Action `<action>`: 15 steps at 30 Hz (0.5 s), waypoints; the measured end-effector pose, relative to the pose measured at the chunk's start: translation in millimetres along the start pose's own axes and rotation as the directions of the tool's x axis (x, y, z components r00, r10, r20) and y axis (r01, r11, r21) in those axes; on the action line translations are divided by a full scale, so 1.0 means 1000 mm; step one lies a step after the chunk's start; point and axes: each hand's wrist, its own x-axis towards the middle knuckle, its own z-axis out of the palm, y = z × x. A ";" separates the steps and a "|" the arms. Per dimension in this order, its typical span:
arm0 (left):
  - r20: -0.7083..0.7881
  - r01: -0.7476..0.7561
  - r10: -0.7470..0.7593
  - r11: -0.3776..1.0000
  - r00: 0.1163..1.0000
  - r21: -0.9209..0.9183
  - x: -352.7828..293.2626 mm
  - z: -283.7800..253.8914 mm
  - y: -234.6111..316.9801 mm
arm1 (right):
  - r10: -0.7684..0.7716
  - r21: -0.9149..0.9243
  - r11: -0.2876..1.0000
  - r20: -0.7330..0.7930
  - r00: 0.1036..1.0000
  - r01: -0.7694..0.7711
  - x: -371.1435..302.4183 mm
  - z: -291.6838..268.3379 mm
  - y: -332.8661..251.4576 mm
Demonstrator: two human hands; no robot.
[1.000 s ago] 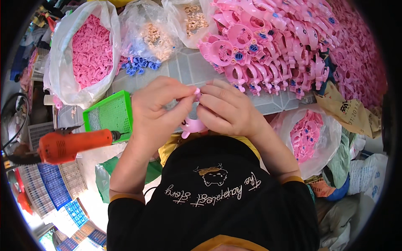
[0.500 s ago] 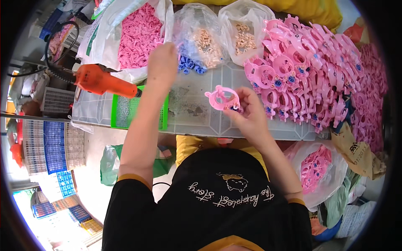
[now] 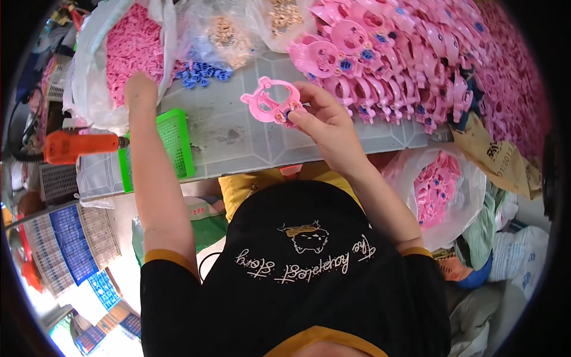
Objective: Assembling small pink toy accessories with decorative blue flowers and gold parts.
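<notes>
My right hand [image 3: 324, 116] grips a pink plastic ring-shaped toy piece [image 3: 262, 111] with ear-like knobs and small blue and peach bits at its lower edge. The piece is held up above the grey tabletop. On the left, my left hand [image 3: 141, 89] is at the near edge of a heap of small pink plastic parts [image 3: 134, 44] in a white plastic bag [image 3: 89, 77]. Its fingers are hidden, so I cannot see whether they hold a part. Small blue parts [image 3: 202, 74] lie on the table to the right of that hand.
An orange power tool [image 3: 80, 147] lies at the left, by a green basket [image 3: 187, 143] under my left forearm. Bags of peach parts [image 3: 285, 16] stand at the back. Pink assembled pieces [image 3: 380, 65] pile up on the right; another bag [image 3: 464, 205] hangs below the table edge.
My left hand has moved left to the bag of pink parts. The view has shifted, and the pink ring piece is still in my right hand, now turned slightly.
</notes>
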 end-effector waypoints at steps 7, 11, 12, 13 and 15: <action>-0.429 -0.376 0.009 0.499 0.903 -0.781 -0.096 -0.072 0.065 | -0.446 -0.691 0.578 0.177 0.878 0.433 -0.005 -0.010 -0.009; -0.371 -0.395 0.252 0.053 0.894 -0.917 -0.189 -0.111 0.112 | -0.607 -0.689 0.313 0.385 0.695 0.654 -0.006 -0.014 -0.015; -0.428 -0.447 0.281 0.005 0.859 -0.894 -0.204 -0.117 0.118 | -0.602 -0.688 0.201 0.475 0.642 0.697 -0.006 -0.014 -0.021; -0.425 -0.444 0.284 0.002 0.860 -0.896 -0.212 -0.122 0.120 | -0.585 -0.679 0.085 0.558 0.588 0.729 -0.007 -0.014 -0.024; -0.518 -0.618 0.488 0.057 0.702 -0.784 -0.222 -0.131 0.122 | -0.586 -0.675 0.099 0.554 0.591 0.731 -0.008 -0.012 -0.022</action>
